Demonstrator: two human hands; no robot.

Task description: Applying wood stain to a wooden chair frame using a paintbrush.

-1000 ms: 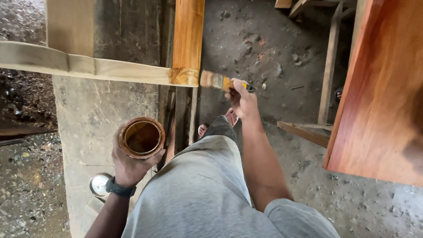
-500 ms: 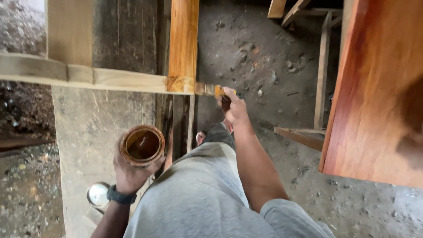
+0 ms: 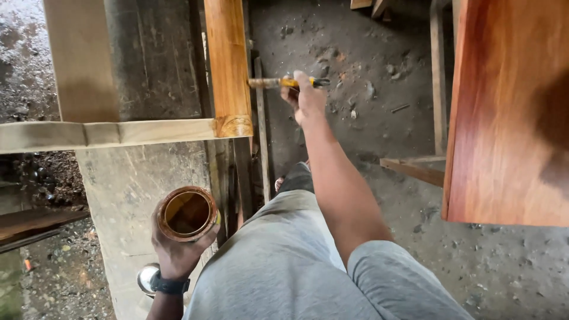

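My right hand (image 3: 308, 95) grips a paintbrush (image 3: 278, 83) with a yellow handle. Its bristles press sideways against the right face of an orange-stained wooden post (image 3: 228, 65). My left hand (image 3: 178, 249), with a dark watch on the wrist, holds a round open tin (image 3: 186, 213) of brown varnish, low at the left beside my grey trouser leg. An unstained pale rail (image 3: 106, 135) meets the stained post at its lower end.
A large red-brown varnished board (image 3: 510, 112) fills the right side. Bare pale planks (image 3: 80, 59) and a grey slab (image 3: 127, 184) lie at the left. Dirt floor (image 3: 367, 77) with rubble spreads below, with thin wooden sticks (image 3: 437, 71) standing at the far right.
My right hand moved the brush up along the post, away from the joint with the pale rail. The tin in my left hand stayed put.
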